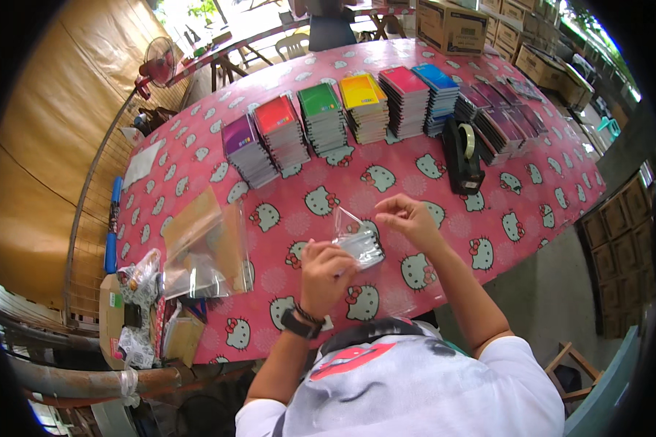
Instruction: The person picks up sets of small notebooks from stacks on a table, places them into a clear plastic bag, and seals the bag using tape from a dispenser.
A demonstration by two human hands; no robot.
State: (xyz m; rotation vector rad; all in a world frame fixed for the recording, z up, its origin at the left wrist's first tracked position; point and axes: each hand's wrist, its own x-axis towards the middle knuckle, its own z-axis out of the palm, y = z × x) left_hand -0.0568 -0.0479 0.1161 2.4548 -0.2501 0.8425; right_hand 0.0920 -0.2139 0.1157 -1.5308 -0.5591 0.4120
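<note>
Head view: we see our left hand (pixel 326 273) clamped on the left end of a clear-wrapped packet (pixel 364 250), near the middle of the worktop's (pixel 459 226) near edge. Our right hand (pixel 410 223) hovers just beside it, fingers curled; we cannot tell whether they pinch anything. Notebook stacks (pixel 324 120) stand toward the far edge, clear bags (pixel 200 275) near the left edge.
</note>
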